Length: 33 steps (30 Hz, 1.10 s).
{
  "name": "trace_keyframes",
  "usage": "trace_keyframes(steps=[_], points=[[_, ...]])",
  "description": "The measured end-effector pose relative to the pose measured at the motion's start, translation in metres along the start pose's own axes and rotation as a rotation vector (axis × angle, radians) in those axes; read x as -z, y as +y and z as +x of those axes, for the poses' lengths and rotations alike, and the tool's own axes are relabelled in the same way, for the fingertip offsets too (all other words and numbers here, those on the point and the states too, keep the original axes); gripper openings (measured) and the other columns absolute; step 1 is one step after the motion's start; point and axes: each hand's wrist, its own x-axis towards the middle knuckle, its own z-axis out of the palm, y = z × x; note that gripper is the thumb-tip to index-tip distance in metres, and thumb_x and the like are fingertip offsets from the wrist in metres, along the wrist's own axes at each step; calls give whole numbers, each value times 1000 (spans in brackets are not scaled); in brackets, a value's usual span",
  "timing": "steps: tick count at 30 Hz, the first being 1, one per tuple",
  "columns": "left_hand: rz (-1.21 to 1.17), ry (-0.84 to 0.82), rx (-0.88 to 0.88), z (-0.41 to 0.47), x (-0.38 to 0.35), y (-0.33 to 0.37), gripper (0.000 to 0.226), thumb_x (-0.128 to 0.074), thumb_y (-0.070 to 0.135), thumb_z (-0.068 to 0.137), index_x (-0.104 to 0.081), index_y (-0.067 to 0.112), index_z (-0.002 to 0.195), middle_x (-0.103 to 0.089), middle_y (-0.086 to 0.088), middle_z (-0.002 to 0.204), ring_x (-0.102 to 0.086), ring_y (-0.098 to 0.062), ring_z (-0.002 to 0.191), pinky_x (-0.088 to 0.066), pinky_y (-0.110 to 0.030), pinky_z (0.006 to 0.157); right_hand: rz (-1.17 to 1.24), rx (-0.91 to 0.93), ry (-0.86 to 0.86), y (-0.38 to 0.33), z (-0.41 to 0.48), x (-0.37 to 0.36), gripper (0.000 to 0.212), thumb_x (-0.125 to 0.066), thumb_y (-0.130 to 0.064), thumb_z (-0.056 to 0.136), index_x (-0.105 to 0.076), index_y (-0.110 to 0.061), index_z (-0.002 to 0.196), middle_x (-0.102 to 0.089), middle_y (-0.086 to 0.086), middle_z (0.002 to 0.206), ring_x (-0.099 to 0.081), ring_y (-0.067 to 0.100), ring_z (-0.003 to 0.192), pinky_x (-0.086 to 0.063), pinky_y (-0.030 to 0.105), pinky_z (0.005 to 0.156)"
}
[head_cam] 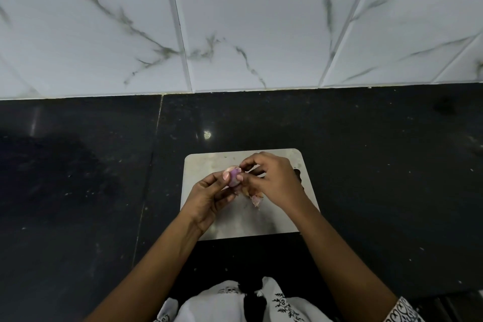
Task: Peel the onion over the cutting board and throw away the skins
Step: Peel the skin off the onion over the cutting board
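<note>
A small purple onion (233,176) is held above a steel-grey cutting board (203,165) that lies on the black counter. My left hand (211,197) grips the onion from the left, thumb on its side. My right hand (274,181) pinches at the top of the onion with thumb and forefinger. Loose pinkish-brown skins (255,198) hang below my right hand, just over the board. Most of the onion is hidden by my fingers.
The black stone counter (91,178) spreads on both sides of the board. A white marbled tile wall (235,34) rises at the back. The counter's front edge is close to my body, where white patterned cloth (222,303) shows.
</note>
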Motion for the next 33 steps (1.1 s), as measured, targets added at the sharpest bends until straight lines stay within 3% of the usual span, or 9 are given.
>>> trace_keyframes(steps=[5,9,13,16,19,22,25,30,33], points=[[-2,25,-42,0,1,-3,33,-66,22,71,-66,12,102,-75,0,87,-72,-10,81,-54,-19,60,-153,-19,46,-12,-4,0,15,-73,-23,78,-73,-17,92,-71,-3,90,-65,6,72,-53,21,68],[13,29,-63,-1,3,-4,36,-69,19,68,-66,11,103,-71,-6,97,-70,-10,80,-56,-20,63,-250,-46,25,-18,-3,3,9,-69,-21,81,-73,-18,89,-72,-4,86,-62,5,72,-47,13,67],[32,-2,-79,0,4,-4,39,-69,18,67,-66,9,105,-71,-6,95,-70,-11,79,-56,-21,65,-346,-45,-24,-23,0,6,11,-70,-26,79,-70,-19,88,-71,-2,85,-63,10,76,-52,27,72],[44,-35,-80,-1,6,-1,36,-71,17,65,-67,12,100,-74,-3,90,-71,-13,79,-57,-21,64,-374,-67,-89,-29,1,7,17,-71,-32,76,-68,-18,85,-69,-2,83,-61,11,75,-52,29,71],[37,-77,-93,0,12,1,59,-90,30,47,-69,12,99,-75,-3,91,-71,-16,81,-57,-22,61,-406,-67,-124,-32,6,9,16,-70,-30,77,-66,-17,86,-67,-3,83,-59,9,75,-50,26,70],[6,-115,-76,0,16,-2,78,-96,35,31,-71,10,100,-74,-6,95,-71,-17,81,-57,-22,58,-409,-95,-113,-24,15,15,9,-67,-20,79,-66,-15,86,-67,-1,85,-60,10,76,-52,28,73],[-45,-122,-57,1,15,-7,71,-96,37,30,-76,13,94,-74,-8,97,-71,-18,83,-58,-22,58,-375,-120,-102,-10,18,19,6,-67,-15,80,-68,-14,86,-69,0,85,-62,10,75,-54,29,74],[-50,-82,-51,4,17,-10,65,-95,40,32,-77,16,89,-74,-9,96,-71,-18,86,-57,-21,57,-289,-112,-94,-3,7,13,14,-71,-14,79,-61,-17,88,-62,-4,82,-56,4,69,-41,10,60],[-31,-46,-45,3,16,-10,38,-82,26,60,-73,15,95,-73,-9,97,-71,-18,85,-57,-22,57,-343,-65,-184,0,1,10,15,-63,-8,84,-66,-16,96,-65,-2,95,-59,6,81,-42,10,67]])
